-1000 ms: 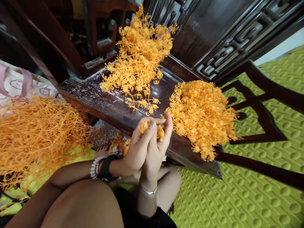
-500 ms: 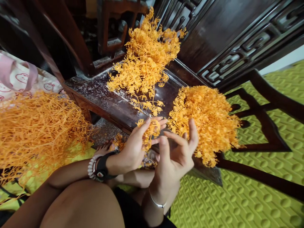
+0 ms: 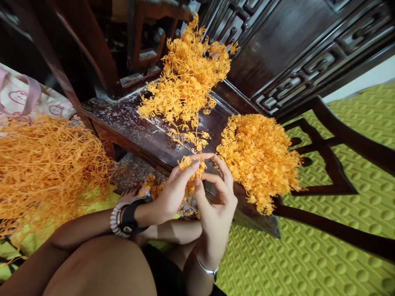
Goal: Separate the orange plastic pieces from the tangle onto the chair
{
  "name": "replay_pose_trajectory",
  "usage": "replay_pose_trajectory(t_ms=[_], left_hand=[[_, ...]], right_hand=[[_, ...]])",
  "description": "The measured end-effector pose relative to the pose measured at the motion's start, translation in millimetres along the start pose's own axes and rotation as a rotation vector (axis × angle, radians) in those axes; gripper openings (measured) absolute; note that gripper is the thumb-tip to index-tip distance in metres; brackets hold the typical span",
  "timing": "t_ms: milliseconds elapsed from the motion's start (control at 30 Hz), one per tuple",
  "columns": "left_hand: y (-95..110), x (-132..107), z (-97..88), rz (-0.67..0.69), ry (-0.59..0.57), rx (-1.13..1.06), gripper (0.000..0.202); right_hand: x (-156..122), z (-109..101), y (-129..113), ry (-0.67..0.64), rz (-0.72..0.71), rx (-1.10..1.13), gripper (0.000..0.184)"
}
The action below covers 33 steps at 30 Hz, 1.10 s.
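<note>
A small cluster of curly orange plastic flower pieces (image 3: 184, 162) is gripped between the thumb and fingers of my left hand (image 3: 169, 195), at the near edge of the wooden seat. My right hand (image 3: 218, 201) meets it from the right, its thumb and index finger pinched at the cluster's lower edge. Part of the cluster is hidden behind the fingers. Beyond my hands, a loose heap of orange flower sprigs (image 3: 191, 78) lies on the dark wooden seat (image 3: 123, 119). A denser heap of orange flower pieces (image 3: 259, 160) sits at the seat's right end.
A big tangle of thin orange plastic stems (image 3: 49, 164) spreads at left, beside a white bag (image 3: 46, 102) with pink handles. Dark carved chair backs (image 3: 277, 49) rise behind. Yellow-green textured matting (image 3: 339, 230) covers the right side. Loose orange bits lie below the seat.
My right hand has moved left and its spread fingers have closed in on the orange cluster. My left hand still grips the cluster, its fingers now more curled. The view has shifted slightly.
</note>
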State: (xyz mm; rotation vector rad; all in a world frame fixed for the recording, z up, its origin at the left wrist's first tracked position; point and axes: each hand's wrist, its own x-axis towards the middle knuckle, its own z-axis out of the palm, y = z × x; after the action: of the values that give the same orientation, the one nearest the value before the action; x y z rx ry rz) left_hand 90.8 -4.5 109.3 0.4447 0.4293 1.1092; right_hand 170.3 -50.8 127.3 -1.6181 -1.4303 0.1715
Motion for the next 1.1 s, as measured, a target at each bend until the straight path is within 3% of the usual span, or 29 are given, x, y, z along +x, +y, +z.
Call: replay_pose_trajectory(t_ms=[133, 267, 467, 633, 800, 900, 1000, 1100], left_hand=[[-4, -1, 3.5, -0.115, 0.195, -0.146, 0.008], [-6, -1, 4.3, -0.191, 0.279, -0.211, 0.013], [-2, 0, 2.9, -0.172, 0.174, -0.239, 0.013], [-1, -1, 0.5, -0.179, 0.089, -0.252, 0.015], [-7, -2, -3.4, -0.204, 0.085, -0.269, 0.011], [-9, -2, -4.0, -0.270, 0.056, -0.263, 0.011], [-4, -4, -2.5, -0.339, -0.013, -0.235, 0.025], [3, -3, -2.1, -0.342, -0.067, -0.204, 0.033]], right_hand=[[-6, 6, -4, 0.078, 0.031, 0.081, 0.004], [-14, 16, 2, 0.119, 0.064, 0.266, 0.008], [-17, 19, 8, 0.046, 0.134, 0.534, 0.009], [-16, 13, 7, 0.077, 0.185, 0.529, 0.014], [-18, 19, 5, 0.111, 0.263, 0.722, 0.025], [-18, 24, 8, 0.171, 0.240, 0.614, 0.022], [-15, 24, 13, 0.220, 0.180, 0.448, 0.022], [-8, 17, 17, 0.149, 0.105, 0.311, 0.029]])
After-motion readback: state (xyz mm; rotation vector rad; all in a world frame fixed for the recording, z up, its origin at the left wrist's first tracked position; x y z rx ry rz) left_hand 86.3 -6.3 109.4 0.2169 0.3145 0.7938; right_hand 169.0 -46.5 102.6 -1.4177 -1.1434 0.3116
